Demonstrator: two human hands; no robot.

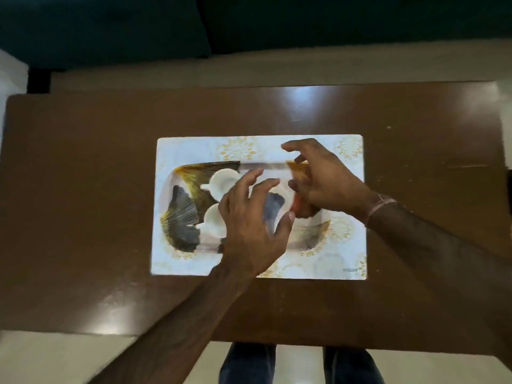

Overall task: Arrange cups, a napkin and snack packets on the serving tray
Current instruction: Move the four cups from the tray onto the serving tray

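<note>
Over the serving tray [180,173], where two white cups [221,180] sat at its left end, the right hand [324,184] pinched an orange snack packet [299,173] low over the right end, the left hand [249,223] hovered spread and empty, and laying the packet flat looked next.

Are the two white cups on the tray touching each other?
Apart. The head view shows patterned tray between the upper cup and the lower cup.

Two white cups [219,200] crowding the tray's [177,178] left; bare brown table [83,162] all around.
</note>
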